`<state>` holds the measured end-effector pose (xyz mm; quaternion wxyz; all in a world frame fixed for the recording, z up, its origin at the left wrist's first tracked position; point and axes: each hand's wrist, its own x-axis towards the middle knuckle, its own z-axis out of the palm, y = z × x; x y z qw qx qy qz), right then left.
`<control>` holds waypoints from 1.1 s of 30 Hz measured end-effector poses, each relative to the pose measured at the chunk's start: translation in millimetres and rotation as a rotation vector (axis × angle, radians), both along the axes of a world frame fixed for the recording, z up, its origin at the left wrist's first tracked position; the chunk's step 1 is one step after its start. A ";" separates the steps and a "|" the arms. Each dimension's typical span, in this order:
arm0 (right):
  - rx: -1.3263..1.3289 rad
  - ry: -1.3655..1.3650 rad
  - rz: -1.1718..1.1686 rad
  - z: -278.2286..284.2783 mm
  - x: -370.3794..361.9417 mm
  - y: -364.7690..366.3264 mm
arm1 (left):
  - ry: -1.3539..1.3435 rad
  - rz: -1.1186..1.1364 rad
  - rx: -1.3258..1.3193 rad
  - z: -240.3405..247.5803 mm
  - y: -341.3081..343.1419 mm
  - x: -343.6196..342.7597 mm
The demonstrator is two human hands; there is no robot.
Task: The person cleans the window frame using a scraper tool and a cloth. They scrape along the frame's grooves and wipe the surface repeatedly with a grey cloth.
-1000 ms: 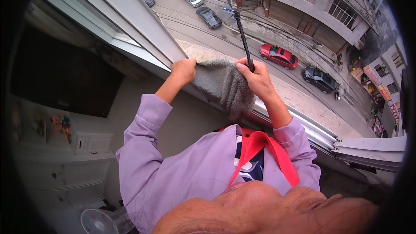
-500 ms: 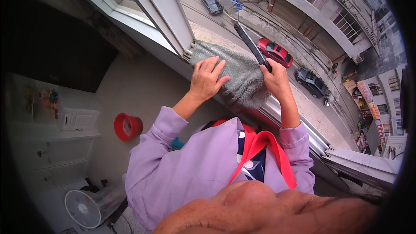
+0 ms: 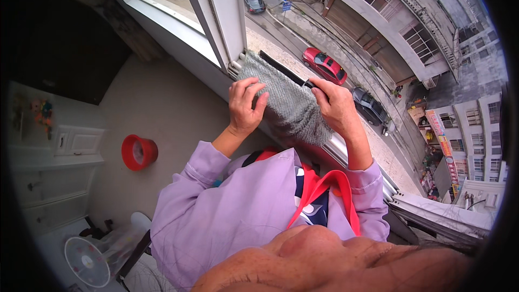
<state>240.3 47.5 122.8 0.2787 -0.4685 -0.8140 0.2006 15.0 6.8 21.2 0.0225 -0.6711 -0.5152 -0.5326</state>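
Note:
A grey-green textured cloth point(image 3: 289, 103) lies draped over the sill of the open window and hangs down on the room side. My right hand point(image 3: 336, 104) grips one end of a long, narrow black bar-shaped tool point(image 3: 281, 67). The bar runs along the cloth's outer edge, toward the white window frame point(image 3: 216, 16); its gripped end is partly hidden by my fingers. At the cloth's inner left edge is my left hand point(image 3: 246, 107), fingers bent and apart, thumb out. Its fingertips are over or against the cloth; no object shows in it.
Beyond the sliding track point(image 3: 338, 148) and outer ledge point(image 3: 400, 170) is a drop to a street with a red car point(image 3: 325, 66). Behind me on the floor stands a red bucket point(image 3: 139, 152). White cabinets point(image 3: 78, 140) line the room's left side.
The black bar has come down from a raised tilt over the street to the cloth's outer edge. My right hand moved left with it. My left hand drew back slightly, its fingers curling more.

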 end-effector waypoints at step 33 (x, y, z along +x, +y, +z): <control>0.262 -0.838 0.070 -20.5 -64.3 4.7 | -0.483 -0.063 -0.472 20.1 -1.3 -15.9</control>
